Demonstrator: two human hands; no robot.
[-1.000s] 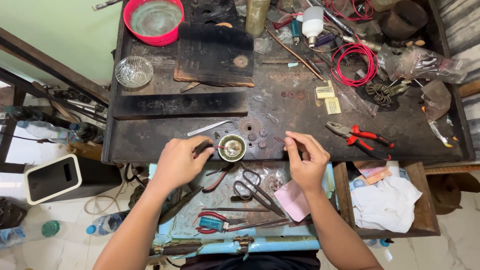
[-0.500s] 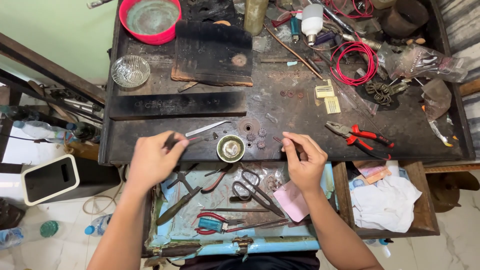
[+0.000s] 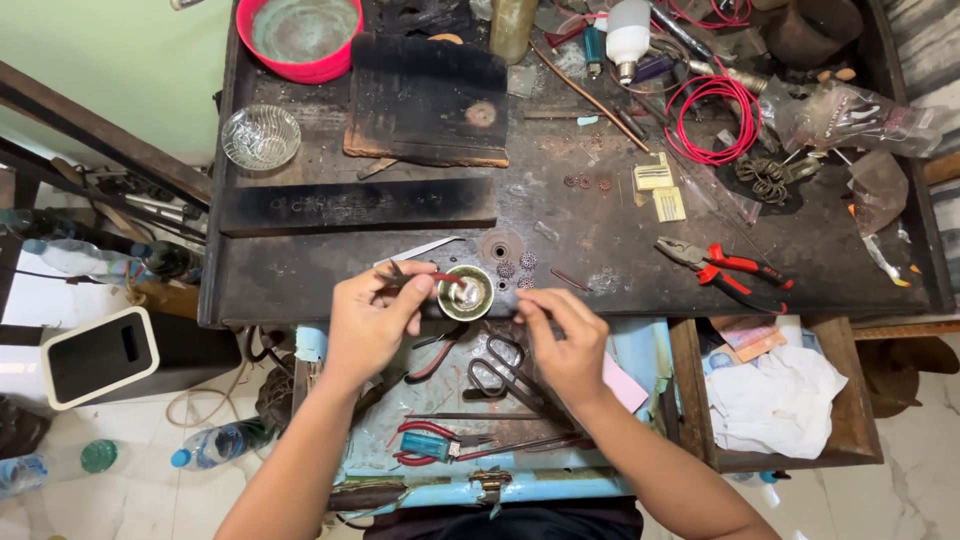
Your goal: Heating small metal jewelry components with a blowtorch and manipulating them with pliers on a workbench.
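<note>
Small pliers [image 3: 405,277], handles hidden in left hand [image 3: 372,318]

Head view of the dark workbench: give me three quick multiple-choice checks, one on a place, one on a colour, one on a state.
1. Where does the small round brass cup sit?
A. At the near edge of the dark workbench, between the two hands
B. Inside the red plastic basin
C. In the open drawer

2. What colour are the handles of the pliers lying to the right on the bench?
A. Blue
B. Red
C. Yellow

3. What is the left hand doing?
A. Lying flat and empty
B. Holding a slim red-tipped tool pointed into the cup
C. Gripping the scissors

Answers:
1 A, the cup stands on the bench edge between the left hand and the right hand.
2 B, both handles show red.
3 B, the fingers pinch the tool and its tip reaches the cup's rim.
</note>
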